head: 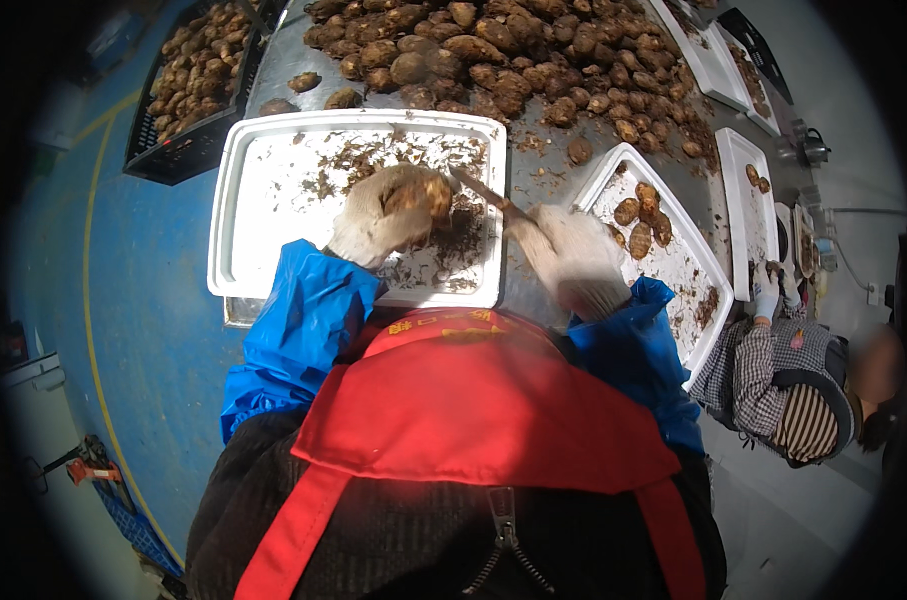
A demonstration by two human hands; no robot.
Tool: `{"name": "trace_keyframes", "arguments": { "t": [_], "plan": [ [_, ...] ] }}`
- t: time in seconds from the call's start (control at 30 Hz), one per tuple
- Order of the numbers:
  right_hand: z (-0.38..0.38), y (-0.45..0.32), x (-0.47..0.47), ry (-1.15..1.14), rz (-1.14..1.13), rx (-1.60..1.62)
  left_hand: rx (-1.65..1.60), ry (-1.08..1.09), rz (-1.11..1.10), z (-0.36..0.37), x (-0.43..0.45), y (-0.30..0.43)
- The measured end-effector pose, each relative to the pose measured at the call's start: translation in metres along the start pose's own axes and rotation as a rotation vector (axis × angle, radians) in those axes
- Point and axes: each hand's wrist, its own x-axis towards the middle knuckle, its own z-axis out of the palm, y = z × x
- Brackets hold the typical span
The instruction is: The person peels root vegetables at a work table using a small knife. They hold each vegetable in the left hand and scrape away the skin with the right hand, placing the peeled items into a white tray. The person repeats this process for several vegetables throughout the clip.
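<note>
Over the white plastic tray (pixel 273 281), my left hand (pixel 382 214), in a pale knit glove, holds a brown taro corm (pixel 421 196). My right hand (pixel 573 255), gloved alike, grips a knife (pixel 485 191) whose blade points up and left beside the corm. Whether the blade touches the corm cannot be told. Brown root fibres and peelings (pixel 453 255) lie scattered in the tray under my hands. Blue sleeve covers reach over both my wrists. To the right, a second white tray (pixel 682 289) holds several ringed brown corms (pixel 640 240) and some scraps.
A large heap of corms (pixel 506 45) covers the far part of the metal table (pixel 532 150). A black crate (pixel 190 142) full of corms stands at the upper left. More white trays (pixel 735 195) line the right side, where a co-worker (pixel 780 382) with gloved hands is at work.
</note>
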Motion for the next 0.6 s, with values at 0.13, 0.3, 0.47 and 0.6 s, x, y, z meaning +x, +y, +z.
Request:
{"name": "trace_keyframes", "arguments": {
  "t": [0.13, 0.3, 0.47, 0.6],
  "plan": [
    [0.022, 0.036, 0.016, 0.195, -0.013, 0.132, -0.158, -0.048, 0.183, 0.001, -0.001, -0.012],
    [0.035, 0.05, 0.015, 0.369, -0.16, 0.246, -0.351, -0.056, 0.186, 0.002, 0.005, -0.03],
    [0.029, 0.034, 0.009, 0.283, -0.072, 0.293, 0.09, -0.117, -0.022, 0.002, 0.022, -0.029],
    [0.029, 0.03, 0.009, 0.23, -0.083, 0.352, -0.122, 0.094, 0.124, 0.014, 0.017, -0.057]
  ]
}}
